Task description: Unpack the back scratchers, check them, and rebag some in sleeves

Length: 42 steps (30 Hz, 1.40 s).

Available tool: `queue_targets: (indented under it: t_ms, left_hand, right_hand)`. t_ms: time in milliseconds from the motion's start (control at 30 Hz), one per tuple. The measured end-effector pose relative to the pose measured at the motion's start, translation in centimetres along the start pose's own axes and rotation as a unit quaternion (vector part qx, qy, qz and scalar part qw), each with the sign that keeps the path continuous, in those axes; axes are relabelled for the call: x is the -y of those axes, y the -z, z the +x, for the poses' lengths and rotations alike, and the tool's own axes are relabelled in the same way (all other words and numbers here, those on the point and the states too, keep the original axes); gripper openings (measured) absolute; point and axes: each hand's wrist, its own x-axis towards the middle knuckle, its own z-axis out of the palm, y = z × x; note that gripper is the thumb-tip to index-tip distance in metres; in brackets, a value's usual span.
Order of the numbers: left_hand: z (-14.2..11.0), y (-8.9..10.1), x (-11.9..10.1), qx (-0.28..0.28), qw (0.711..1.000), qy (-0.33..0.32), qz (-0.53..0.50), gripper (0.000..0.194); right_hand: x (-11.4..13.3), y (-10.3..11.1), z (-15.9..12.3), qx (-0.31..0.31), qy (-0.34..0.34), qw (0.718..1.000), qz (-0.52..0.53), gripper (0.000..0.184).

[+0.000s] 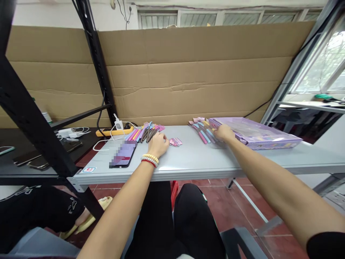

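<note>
My left hand [158,144], with beaded bracelets at the wrist, rests on the table beside a fanned bunch of slim coloured sticks [137,133] with toothed ends. Its fingers are curled close to the brown sticks [148,133]; what they grip, if anything, is hidden. Just right of it lie small pink printed cards [175,142]. My right hand [224,133] reaches to a clear plastic bag of pink and blue sticks [204,133], against the corner of a flat purple box [258,133]. Its fingers are bent, and their tips are hidden.
A phone [124,154] lies left of my left hand on the grey table [194,162]. Behind it are a white charger [118,124] and a yellow power strip [107,132]. A black metal post [35,118] rises at left; a cardboard wall [188,75] stands behind. Another person's leg [40,208] shows lower left.
</note>
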Motion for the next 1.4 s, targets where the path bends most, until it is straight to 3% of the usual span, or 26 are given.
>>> queue_targets:
  t_ms: [267, 400, 467, 567, 633, 700, 800, 933, 1033, 1233, 1300, 1400]
  left_hand:
    - [0.4, -0.3, 0.3, -0.013, 0.998, 0.018, -0.056, 0.013]
    - [-0.3, 0.7, -0.7, -0.049, 0.982, 0.022, -0.181, 0.01]
    - [-1.4, 1.3, -2.1, -0.025, 0.947, 0.048, -0.316, 0.016]
    - [-4.0, 1.7, -4.7, 0.064, 0.842, 0.114, -0.524, 0.035]
    - [-5.7, 1.7, -6.2, 0.083, 0.778, 0.141, -0.606, 0.039]
    - [-7.1, 1.6, -7.1, 0.059, 0.74, 0.156, -0.652, 0.034]
    - [-8.0, 1.9, -7.2, 0.017, 0.711, 0.17, -0.682, 0.025]
    - [-7.8, 2.9, -7.1, 0.026, 0.709, 0.127, -0.693, 0.018]
    - [-7.8, 3.8, -7.7, 0.022, 0.703, 0.079, -0.706, 0.019]
    - [-8.0, 4.7, -8.8, 0.034, 0.708, 0.043, -0.704, 0.03]
    - [-7.9, 4.6, -8.8, 0.03, 0.705, 0.05, -0.707, 0.034]
    - [-7.7, 4.7, -8.6, 0.02, 0.709, 0.06, -0.703, 0.04]
  right_hand:
    - [-0.5, 2.3, -2.0, -0.083, -0.051, 0.987, 0.128, 0.028]
    - [0.8, 3.6, -4.6, -0.125, -0.005, 0.978, 0.169, 0.026]
    - [1.9, 3.8, -7.7, -0.145, 0.057, 0.963, 0.219, 0.025]
    - [4.0, 3.1, -14.2, -0.157, 0.162, 0.92, 0.319, 0.026]
    - [5.3, 2.0, -18.8, -0.115, 0.203, 0.892, 0.388, 0.027]
    - [6.4, 0.7, -22.7, -0.057, 0.19, 0.866, 0.458, 0.031]
    - [7.4, -1.3, -26.3, 0.013, 0.082, 0.799, 0.596, 0.046]
    - [7.7, -3.2, -28.5, 0.078, -0.073, 0.633, 0.767, 0.044]
    - [7.8, -3.8, -29.5, 0.13, -0.111, 0.522, 0.836, 0.04]
    - [7.8, -4.2, -30.8, 0.275, -0.116, 0.393, 0.87, 0.036]
    - [7.7, -4.6, -31.0, 0.28, -0.138, 0.373, 0.874, 0.034]
    - [7.4, -5.5, -31.2, 0.28, -0.137, 0.374, 0.873, 0.033]
